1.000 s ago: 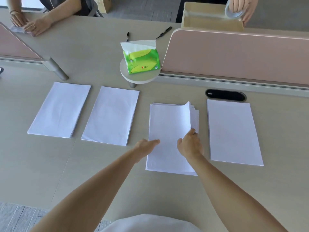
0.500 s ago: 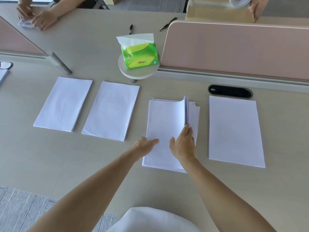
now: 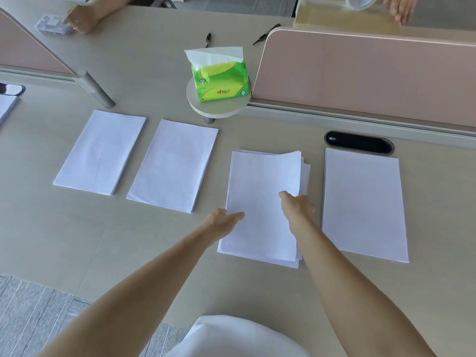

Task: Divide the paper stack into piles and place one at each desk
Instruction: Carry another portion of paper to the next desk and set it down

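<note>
Several white paper piles lie in a row on the beige desk [image 3: 77, 240]. The main paper stack [image 3: 260, 202] is third from the left, with its sheets slightly fanned at the far right corner. My right hand [image 3: 297, 204] pinches the top sheets at the stack's right edge, thumb on top and fingers tucked under. My left hand [image 3: 224, 220] rests flat and open on the stack's left edge. Neat piles lie at the far left [image 3: 100, 152], beside it [image 3: 173, 164] and to the right of the stack [image 3: 363, 204].
A green tissue pack [image 3: 219, 78] stands on a small round shelf behind the piles. A pink divider [image 3: 360, 76] runs along the back right, with a black cable slot [image 3: 359, 142] under it. Other people's hands [image 3: 82, 19] and two pens [image 3: 208, 38] are across the desk.
The top sheets my right hand had curled upright have come back down nearly flat on the stack. My right hand shifted to the stack's right edge. The left hand stayed put.
</note>
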